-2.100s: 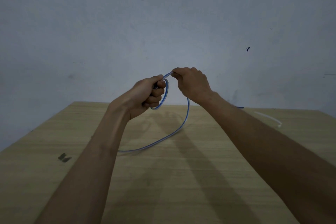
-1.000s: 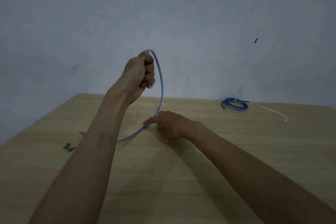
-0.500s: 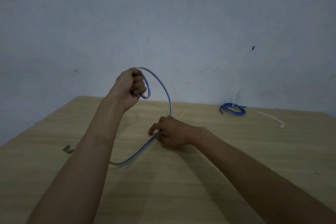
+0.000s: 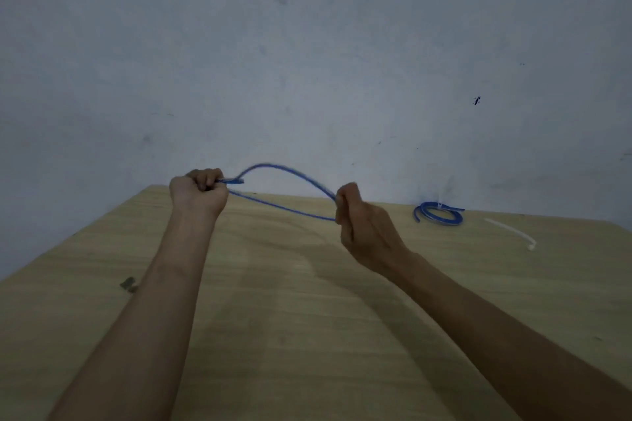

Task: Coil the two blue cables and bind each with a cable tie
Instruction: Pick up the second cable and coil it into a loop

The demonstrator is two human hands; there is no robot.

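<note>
Head cam from my end, left to right: there's a small dark scrap [image 4: 128,284] lying on the desk [image 4: 307,335] near the left edge, no idea what it is. Then the left hand [image 4: 200,193], balled into a tight fist round the cable [image 4: 284,169], with a short end poking out of the fist toward the right. From there two strands run across to the right hand [image 4: 362,222]. One arcs up against the wall and the other sags lower, so it's one long skinny loop held up off the desk. The right hand has its fingers curled round the far bend of that loop. Further right, back by the wall, sits a coil [image 4: 439,215] that looks bound already, with something pale sticking up from it. A loose white tie [image 4: 513,232] lies just past it. Handling-wise I'd say the cable is light and thin but a bit springy. It holds that arc instead of flopping, so I reckon it'll want to pop open if either grip slackens. Probably a smooth jacket too, so a bit slippery. I'd keep the stacked turns pinned in the left fist and feed slack with the right, gripping close to the bend.
</note>
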